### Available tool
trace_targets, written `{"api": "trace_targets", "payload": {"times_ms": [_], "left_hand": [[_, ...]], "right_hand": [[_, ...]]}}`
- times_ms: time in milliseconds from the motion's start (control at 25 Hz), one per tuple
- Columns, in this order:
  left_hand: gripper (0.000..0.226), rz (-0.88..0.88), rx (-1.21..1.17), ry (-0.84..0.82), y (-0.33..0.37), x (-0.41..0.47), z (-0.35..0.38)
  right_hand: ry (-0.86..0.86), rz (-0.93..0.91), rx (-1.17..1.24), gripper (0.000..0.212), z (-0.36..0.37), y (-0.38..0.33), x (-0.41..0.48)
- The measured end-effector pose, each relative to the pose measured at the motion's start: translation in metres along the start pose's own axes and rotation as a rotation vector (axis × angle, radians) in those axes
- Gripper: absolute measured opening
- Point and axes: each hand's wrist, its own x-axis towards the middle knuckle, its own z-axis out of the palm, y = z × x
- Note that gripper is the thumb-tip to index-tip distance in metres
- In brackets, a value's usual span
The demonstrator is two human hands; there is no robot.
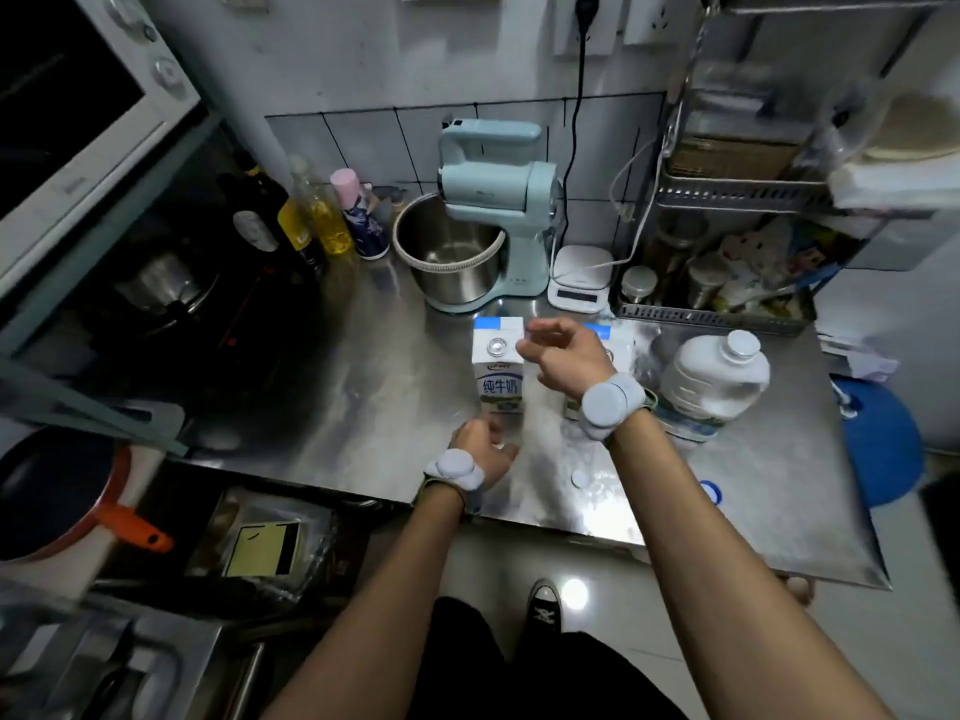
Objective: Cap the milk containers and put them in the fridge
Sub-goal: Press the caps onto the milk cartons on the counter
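Note:
A white and blue milk carton (497,379) stands upright on the steel counter (363,407), and the round spout on its top has no cap. A second carton (618,345) stands right of it, mostly hidden behind my right hand (563,356). That hand hovers blurred beside the first carton's top with its fingers apart and nothing in them. My left hand (480,449) sits curled on the counter just in front of the first carton's base; what its fingers enclose is hidden. A small white cap (579,479) lies loose on the counter near the front edge.
A large capped plastic jug (711,381) stands to the right of the cartons. Behind them are a pale blue stand mixer (488,215) with a steel bowl, a white scale (579,278) and a wire rack (727,283). Bottles (317,215) line the back left.

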Motion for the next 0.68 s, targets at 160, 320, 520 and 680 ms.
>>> {"api": "trace_targets", "payload": {"times_ms": [160,320,520,680], "left_hand": [[0.054,-0.044,0.104,-0.080,-0.013,0.018,0.009],[0.057,-0.018,0.154,-0.160,-0.030,0.040,0.023],[0.054,0.060,0.281,-0.241,-0.045,0.064,0.040],[0.042,0.108,0.287,-0.246,-0.047,0.073,0.046]], "right_hand": [[-0.051,0.014,-0.233,0.060,0.001,0.004,0.018],[-0.103,-0.010,-0.326,0.086,0.006,0.012,0.037],[-0.094,-0.026,-0.267,0.085,0.007,0.022,0.057],[-0.084,-0.030,-0.197,0.071,0.005,0.028,0.068]]}}
